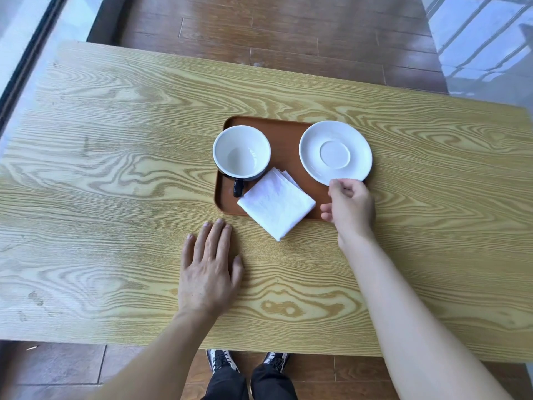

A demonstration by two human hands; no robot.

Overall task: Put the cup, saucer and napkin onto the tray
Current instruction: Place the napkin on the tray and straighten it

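Observation:
A brown tray (284,134) lies at the middle of the wooden table. On its left end stands a cup (241,153), white inside and black outside, handle toward me. A white saucer (335,153) rests on the tray's right end. A folded white napkin (276,204) lies on the tray's front part, one corner hanging over the front rim onto the table. My right hand (350,207) is at the saucer's near rim, thumb and forefinger pinched on its edge. My left hand (209,269) lies flat on the table in front of the tray, fingers spread, holding nothing.
The light wooden table (115,168) stretches wide on both sides of the tray. Wooden floor (288,33) shows beyond its far edge, and a glass wall (484,39) stands at the far right. My shoes (248,362) are visible under the near edge.

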